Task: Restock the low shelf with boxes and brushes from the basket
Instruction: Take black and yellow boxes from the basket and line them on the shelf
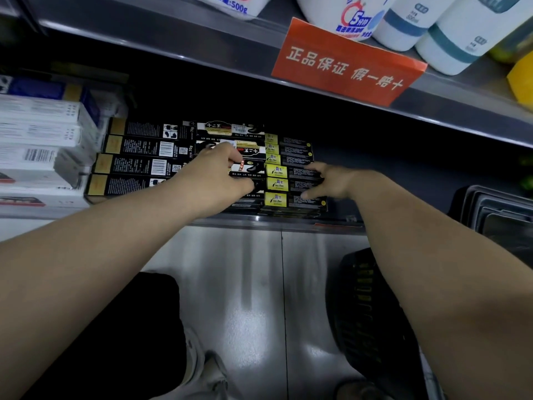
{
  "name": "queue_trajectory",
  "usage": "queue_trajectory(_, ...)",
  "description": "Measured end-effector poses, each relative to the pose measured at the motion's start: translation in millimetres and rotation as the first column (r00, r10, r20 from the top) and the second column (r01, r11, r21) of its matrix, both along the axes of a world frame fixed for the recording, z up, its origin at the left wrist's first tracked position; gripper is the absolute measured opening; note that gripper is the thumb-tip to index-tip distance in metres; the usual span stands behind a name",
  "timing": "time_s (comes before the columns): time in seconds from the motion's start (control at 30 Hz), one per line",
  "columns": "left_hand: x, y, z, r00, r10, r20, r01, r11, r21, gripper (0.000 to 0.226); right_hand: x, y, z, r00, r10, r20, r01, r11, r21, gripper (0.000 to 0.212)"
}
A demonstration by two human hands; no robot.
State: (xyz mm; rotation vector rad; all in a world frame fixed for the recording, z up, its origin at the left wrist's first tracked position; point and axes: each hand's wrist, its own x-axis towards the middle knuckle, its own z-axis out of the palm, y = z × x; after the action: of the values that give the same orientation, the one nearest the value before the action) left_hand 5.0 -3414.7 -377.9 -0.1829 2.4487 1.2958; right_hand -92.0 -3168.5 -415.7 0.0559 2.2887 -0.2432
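Long black boxes lie in rows on the low shelf [288, 222]. Black-and-gold boxes [135, 164] fill the left, black-and-white ones [230, 129] the middle, and boxes with yellow ends [276, 183] the right. My left hand [215, 177] rests on the middle row, fingers curled over a black-and-white box [250, 167]. My right hand [331, 181] presses against the right side of the yellow-ended stack, thumb and fingers spread along the box ends. The dark basket [366, 313] stands on the floor under my right forearm.
White boxes [37, 145] are stacked at the shelf's left. An upper shelf with white bottles [403, 21] and an orange sign [346, 64] overhangs. Metal trays [499, 215] sit at the right. My dark trouser leg and shoe [202, 368] are on the shiny floor.
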Motion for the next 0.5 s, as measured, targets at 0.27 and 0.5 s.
queue_trajectory(0.27,2,3,4,1.000,-0.013,0.019,0.012,1.000,0.019,0.046,5,-1,-2,0.995,-0.090,0.051,0.094,0.992,-0.086,0.099)
queue_trajectory(0.5,6,14,16,1.000,-0.022,0.000,0.022,1.000,0.021,0.045,10,-6,6,0.998,0.051,-0.045,-0.048,0.998,0.050,0.087)
